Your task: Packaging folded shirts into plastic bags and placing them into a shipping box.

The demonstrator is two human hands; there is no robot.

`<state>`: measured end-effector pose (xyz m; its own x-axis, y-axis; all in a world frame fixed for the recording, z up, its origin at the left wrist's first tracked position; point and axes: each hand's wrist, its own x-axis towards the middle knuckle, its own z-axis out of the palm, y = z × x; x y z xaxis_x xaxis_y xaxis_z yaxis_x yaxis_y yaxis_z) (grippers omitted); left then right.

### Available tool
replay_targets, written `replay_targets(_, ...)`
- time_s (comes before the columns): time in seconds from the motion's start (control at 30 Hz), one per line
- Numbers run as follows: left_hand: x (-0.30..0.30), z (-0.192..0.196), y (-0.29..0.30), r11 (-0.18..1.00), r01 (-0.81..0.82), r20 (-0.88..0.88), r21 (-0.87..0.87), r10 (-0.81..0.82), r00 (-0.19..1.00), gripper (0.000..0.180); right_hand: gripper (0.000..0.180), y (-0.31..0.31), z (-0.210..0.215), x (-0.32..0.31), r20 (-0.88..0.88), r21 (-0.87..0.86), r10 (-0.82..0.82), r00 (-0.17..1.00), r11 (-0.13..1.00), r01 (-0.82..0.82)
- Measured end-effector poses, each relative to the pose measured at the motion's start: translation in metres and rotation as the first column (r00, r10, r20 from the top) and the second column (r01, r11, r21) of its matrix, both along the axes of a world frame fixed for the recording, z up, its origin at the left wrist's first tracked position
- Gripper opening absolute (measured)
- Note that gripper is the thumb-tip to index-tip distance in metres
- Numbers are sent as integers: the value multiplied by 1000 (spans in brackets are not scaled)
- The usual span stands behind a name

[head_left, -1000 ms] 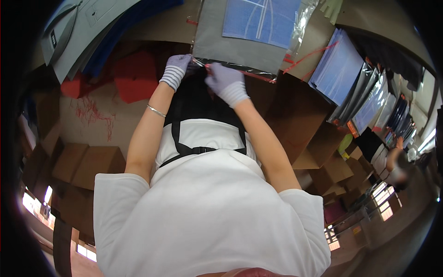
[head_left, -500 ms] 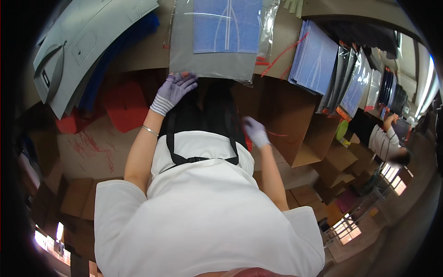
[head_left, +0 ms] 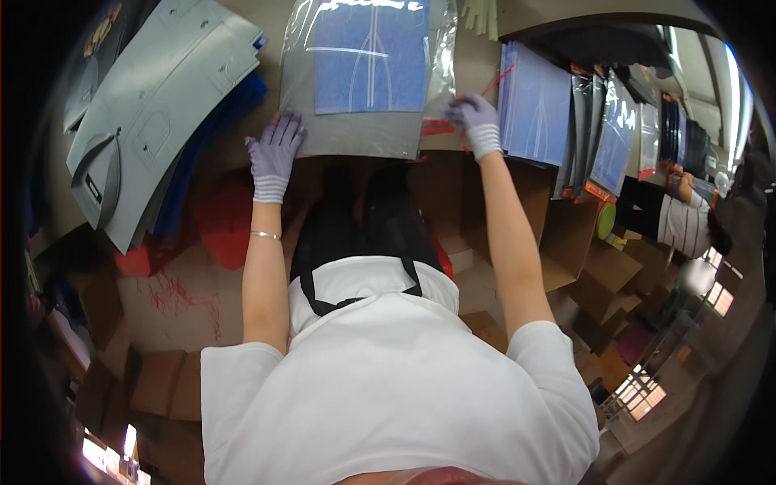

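Observation:
My left hand (head_left: 276,158), in a lilac-and-white glove, is open with fingers spread at the near left corner of a clear plastic bag. Inside the bag lie a grey sheet (head_left: 364,133) and a blue printed sheet (head_left: 370,69). It rests at the table's near edge. My right hand (head_left: 477,125), gloved alike, is over the table just right of the bag, close to some red strips (head_left: 437,126). Its fingers point left and are smeared by motion, so whether they grip anything does not show.
Grey folded panels (head_left: 153,105) with a strap are stacked on the left, blue ones (head_left: 206,141) beneath them. Blue printed sheets (head_left: 533,101) and dark bagged packs (head_left: 584,133) stand at right. Below are red bins (head_left: 222,222) and an open carton (head_left: 558,234). A person (head_left: 685,222) works far right.
My right hand has come up from beside my hip to the table right of the bag. My left hand has turned and spread its fingers at the bag's left corner.

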<state>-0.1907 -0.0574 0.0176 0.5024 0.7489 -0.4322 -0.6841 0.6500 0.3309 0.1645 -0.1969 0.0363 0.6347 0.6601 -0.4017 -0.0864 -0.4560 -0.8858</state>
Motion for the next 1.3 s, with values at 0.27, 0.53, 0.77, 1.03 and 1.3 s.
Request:
replay_targets(0.27, 17, -7, -4, 992, 32, -27, -118, -35, 999, 80, 39, 75, 40, -32, 501, -59, 18, 865, 998, 14)
replay_targets(0.53, 12, 0, -6, 997, 26, -178, -78, -39, 983, 80, 19, -178, 271, 71, 634, 117, -281, 721, 956, 270)
replay_targets(0.77, 5, -1, -1, 995, 2, -369, -104, -41, 928, 70, 28, -233, 239, 258, 981, -188, 150, 122, 887, 421)
replay_targets(1.03, 41, 86, -18, 413, 742, -717, 528, 685, 129, 24, 37, -188, 76, 326, 679, -729, 618, 398, 503, 463)
replay_targets(1.3, -23, 155, 76, 334, 936, -297, -112, 887, -352, 40, 50, -127, 105, 264, 616, -787, 711, 340, 536, 305)
